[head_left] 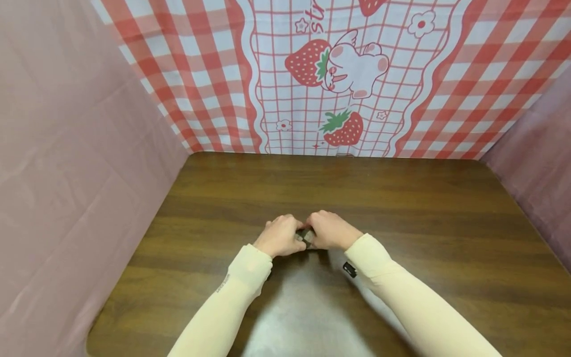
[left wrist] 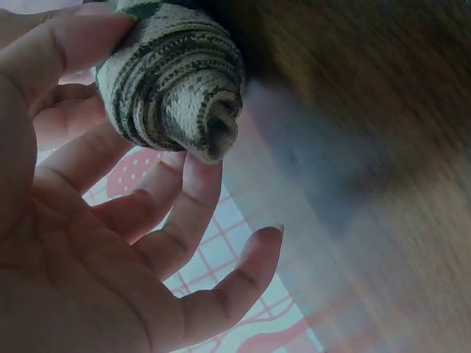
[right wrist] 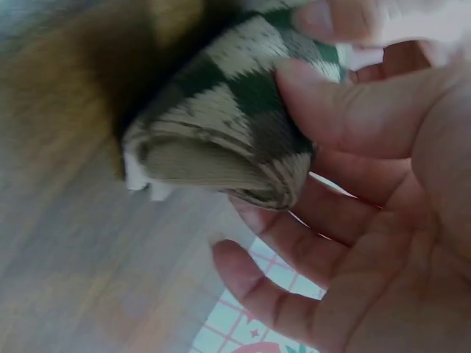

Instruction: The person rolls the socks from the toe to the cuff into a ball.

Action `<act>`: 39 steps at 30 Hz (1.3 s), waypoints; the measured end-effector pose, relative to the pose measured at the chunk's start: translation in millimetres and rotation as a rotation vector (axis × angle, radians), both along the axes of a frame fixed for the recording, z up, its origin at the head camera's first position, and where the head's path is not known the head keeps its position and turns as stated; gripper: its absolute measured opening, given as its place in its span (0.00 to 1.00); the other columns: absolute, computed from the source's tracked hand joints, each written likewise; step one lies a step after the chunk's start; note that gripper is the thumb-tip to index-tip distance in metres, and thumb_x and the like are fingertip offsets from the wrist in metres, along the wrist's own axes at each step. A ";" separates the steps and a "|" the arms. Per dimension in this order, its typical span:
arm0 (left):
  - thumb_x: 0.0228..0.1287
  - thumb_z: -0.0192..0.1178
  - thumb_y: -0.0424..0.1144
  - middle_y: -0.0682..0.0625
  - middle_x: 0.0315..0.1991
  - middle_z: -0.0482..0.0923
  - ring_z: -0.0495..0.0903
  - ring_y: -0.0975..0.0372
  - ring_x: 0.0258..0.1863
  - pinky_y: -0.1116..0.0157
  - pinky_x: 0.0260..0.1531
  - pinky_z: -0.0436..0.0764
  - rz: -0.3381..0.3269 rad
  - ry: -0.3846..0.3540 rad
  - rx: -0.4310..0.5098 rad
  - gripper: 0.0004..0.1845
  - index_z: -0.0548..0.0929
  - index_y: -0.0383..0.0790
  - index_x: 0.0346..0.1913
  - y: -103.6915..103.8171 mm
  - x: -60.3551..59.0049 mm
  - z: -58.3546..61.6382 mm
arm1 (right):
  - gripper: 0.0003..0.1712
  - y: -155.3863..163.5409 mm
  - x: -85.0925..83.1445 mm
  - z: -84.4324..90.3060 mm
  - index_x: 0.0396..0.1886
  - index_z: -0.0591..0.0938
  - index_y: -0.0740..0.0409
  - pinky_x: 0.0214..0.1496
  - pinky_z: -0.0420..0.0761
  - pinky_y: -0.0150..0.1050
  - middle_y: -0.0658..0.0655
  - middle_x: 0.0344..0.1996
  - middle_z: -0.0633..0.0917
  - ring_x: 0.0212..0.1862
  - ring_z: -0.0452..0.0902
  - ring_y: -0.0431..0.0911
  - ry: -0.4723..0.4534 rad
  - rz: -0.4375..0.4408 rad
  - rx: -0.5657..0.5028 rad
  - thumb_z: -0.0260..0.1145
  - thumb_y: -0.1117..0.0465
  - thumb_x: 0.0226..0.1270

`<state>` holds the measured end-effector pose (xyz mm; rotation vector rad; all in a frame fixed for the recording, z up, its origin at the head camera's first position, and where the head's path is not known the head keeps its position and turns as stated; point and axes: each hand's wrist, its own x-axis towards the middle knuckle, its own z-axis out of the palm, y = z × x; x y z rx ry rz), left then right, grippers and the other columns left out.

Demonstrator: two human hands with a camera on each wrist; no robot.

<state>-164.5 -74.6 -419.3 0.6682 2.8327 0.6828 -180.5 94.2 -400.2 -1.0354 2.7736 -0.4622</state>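
With our left hand [head_left: 280,236] and right hand [head_left: 331,231] pinching the rolled sock [left wrist: 173,81] between thumbs and fingers [right wrist: 353,118], we should keep its coils tight above the table [head_left: 401,223].

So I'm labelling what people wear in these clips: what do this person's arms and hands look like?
Both arms wear long, close-fitting cream sleeves that end at the wrists. The left sleeve has a small line of dark lettering near the cuff. The right sleeve has a small black device at the wrist. The left hand and right hand are bare: no gloves, and no rings show.
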 end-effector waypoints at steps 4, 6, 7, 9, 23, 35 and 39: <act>0.51 0.69 0.40 0.57 0.34 0.81 0.73 0.63 0.29 0.58 0.34 0.70 -0.002 -0.056 0.032 0.16 0.88 0.46 0.46 -2.2 -1.3 -1.9 | 0.12 -5.5 -8.9 3.1 0.13 0.76 0.52 0.20 0.67 0.34 0.44 0.12 0.72 0.17 0.65 0.38 -0.182 -0.032 0.008 0.66 0.73 0.40; 0.50 0.69 0.38 0.57 0.30 0.80 0.71 0.63 0.25 0.61 0.30 0.70 -0.007 -0.085 0.053 0.16 0.89 0.47 0.45 -3.0 -1.5 -2.2 | 0.16 -7.6 -13.1 3.9 0.11 0.72 0.50 0.18 0.64 0.32 0.43 0.10 0.68 0.15 0.61 0.38 -0.246 -0.048 0.024 0.66 0.74 0.38; 0.50 0.69 0.38 0.57 0.28 0.80 0.70 0.64 0.23 0.63 0.28 0.70 -0.014 -0.096 0.060 0.15 0.88 0.47 0.44 -3.2 -1.6 -2.0 | 0.17 -8.4 -15.1 4.2 0.10 0.70 0.49 0.17 0.62 0.32 0.42 0.09 0.66 0.14 0.60 0.37 -0.276 -0.058 0.032 0.66 0.74 0.37; 0.50 0.69 0.37 0.56 0.25 0.78 0.69 0.64 0.20 0.66 0.24 0.69 -0.024 -0.109 0.074 0.13 0.88 0.48 0.42 -3.4 -1.4 -1.5 | 0.22 -9.1 -18.5 4.3 0.08 0.66 0.48 0.17 0.58 0.32 0.42 0.08 0.60 0.15 0.55 0.37 -0.310 -0.069 0.046 0.68 0.73 0.34; 0.49 0.71 0.37 0.55 0.29 0.79 0.68 0.65 0.21 0.66 0.23 0.67 -0.035 -0.107 0.051 0.17 0.89 0.47 0.46 -3.1 -0.2 -0.5 | 0.22 -8.3 -23.3 0.9 0.12 0.67 0.48 0.19 0.63 0.31 0.44 0.11 0.65 0.16 0.60 0.37 -0.412 -0.116 0.054 0.73 0.71 0.31; 0.48 0.72 0.38 0.56 0.37 0.82 0.72 0.62 0.27 0.59 0.33 0.72 -0.042 -0.074 0.004 0.22 0.88 0.48 0.52 -1.7 1.1 1.1 | 0.16 -3.6 -24.4 -1.5 0.18 0.74 0.52 0.23 0.68 0.32 0.46 0.16 0.74 0.20 0.69 0.39 -0.388 -0.076 0.074 0.75 0.66 0.32; 0.48 0.72 0.38 0.57 0.37 0.82 0.73 0.62 0.28 0.61 0.30 0.73 -0.044 -0.049 0.026 0.22 0.88 0.49 0.51 -3.3 3.0 -1.8 | 0.15 2.5 -24.4 -8.4 0.22 0.76 0.55 0.25 0.71 0.33 0.48 0.19 0.78 0.22 0.70 0.40 -0.390 -0.053 0.014 0.76 0.64 0.34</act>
